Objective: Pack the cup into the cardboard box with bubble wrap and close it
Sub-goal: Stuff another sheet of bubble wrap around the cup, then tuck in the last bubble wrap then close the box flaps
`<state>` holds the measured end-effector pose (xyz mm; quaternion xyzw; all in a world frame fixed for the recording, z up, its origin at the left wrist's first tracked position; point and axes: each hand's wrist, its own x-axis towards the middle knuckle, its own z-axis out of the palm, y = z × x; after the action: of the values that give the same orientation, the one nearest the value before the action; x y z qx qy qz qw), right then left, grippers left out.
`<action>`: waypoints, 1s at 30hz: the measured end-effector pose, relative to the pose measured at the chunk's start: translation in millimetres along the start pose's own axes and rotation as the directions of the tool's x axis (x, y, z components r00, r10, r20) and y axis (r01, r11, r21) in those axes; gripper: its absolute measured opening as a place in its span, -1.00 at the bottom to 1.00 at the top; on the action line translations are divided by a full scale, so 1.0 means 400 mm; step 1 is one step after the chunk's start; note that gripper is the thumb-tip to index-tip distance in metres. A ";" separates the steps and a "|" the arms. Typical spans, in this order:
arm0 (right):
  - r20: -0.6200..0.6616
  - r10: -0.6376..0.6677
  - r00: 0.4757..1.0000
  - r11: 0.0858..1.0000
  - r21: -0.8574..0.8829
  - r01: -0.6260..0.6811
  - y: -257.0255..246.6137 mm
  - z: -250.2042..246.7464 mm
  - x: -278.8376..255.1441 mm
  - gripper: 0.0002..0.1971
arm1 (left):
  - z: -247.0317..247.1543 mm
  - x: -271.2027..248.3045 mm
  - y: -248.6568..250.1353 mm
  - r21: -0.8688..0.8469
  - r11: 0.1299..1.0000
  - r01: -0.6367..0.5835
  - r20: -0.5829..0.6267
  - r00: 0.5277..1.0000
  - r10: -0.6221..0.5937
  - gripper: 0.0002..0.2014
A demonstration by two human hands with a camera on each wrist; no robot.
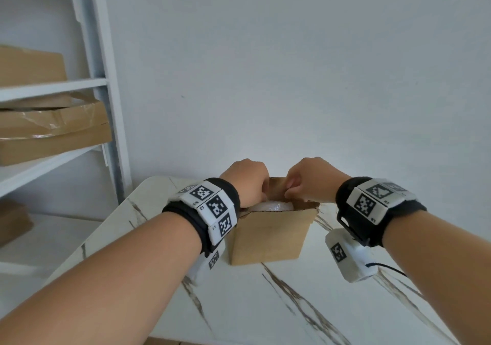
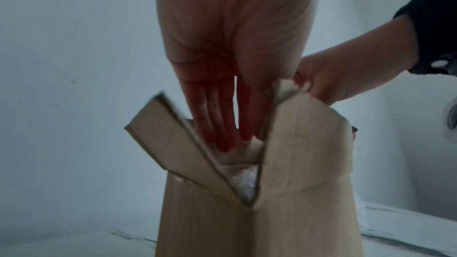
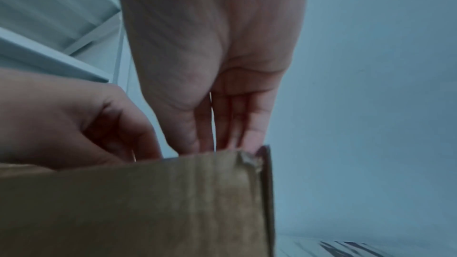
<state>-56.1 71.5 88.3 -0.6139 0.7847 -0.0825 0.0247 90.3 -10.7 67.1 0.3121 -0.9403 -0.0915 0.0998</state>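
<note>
A small brown cardboard box (image 1: 271,235) stands on the marble table with its top flaps up. White bubble wrap (image 1: 276,207) fills its opening; the cup is hidden. My left hand (image 1: 249,182) reaches down between the flaps, and in the left wrist view its straight fingers (image 2: 227,124) press on the bubble wrap (image 2: 245,183). My right hand (image 1: 308,182) is at the box's far right top and pinches a white corner of the wrap (image 2: 287,87) by the raised flap. In the right wrist view its fingers (image 3: 222,120) dip behind the box wall (image 3: 148,202).
The table (image 1: 265,304) is white marble with dark veins, its far end against a plain wall. A white shelf unit (image 1: 53,86) stands at the left with flat cardboard cartons (image 1: 53,126) on its shelves.
</note>
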 end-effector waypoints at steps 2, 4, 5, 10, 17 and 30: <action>-0.148 0.040 0.988 0.999 0.022 -0.037 0.033 -0.009 -0.009 -0.88 | 0.000 0.003 0.015 -0.026 1.000 0.000 -0.095 0.996 -0.002 -0.81; -0.244 0.109 0.964 0.994 0.049 -0.100 0.072 -0.004 -0.024 -0.83 | 0.009 0.007 0.032 -0.053 0.999 -0.010 -0.135 0.991 0.003 -0.79; -0.254 0.149 0.956 0.989 0.052 -0.141 0.094 0.005 -0.031 -0.81 | 0.016 0.009 0.041 -0.064 0.998 -0.018 -0.136 0.991 0.009 -0.77; -0.133 0.287 0.949 0.957 -0.006 -0.290 0.202 0.098 -0.067 -0.75 | 0.059 0.020 0.062 -0.113 0.993 -0.026 -0.117 0.993 0.013 -0.65; 0.131 0.437 0.890 0.898 -0.127 -0.422 0.278 0.239 -0.059 -0.28 | 0.080 0.029 0.059 -0.167 0.986 -0.010 -0.130 0.991 -0.012 -0.57; 0.121 0.588 0.800 0.808 -0.039 -0.588 0.303 0.297 -0.049 -0.21 | 0.086 0.032 0.055 -0.190 0.982 -0.014 -0.161 0.987 -0.018 -0.61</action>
<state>-150.9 106.7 -49.1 -0.3445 0.9330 -0.0316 0.0991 59.4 2.8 40.8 0.3085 -0.9157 -0.1555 0.2052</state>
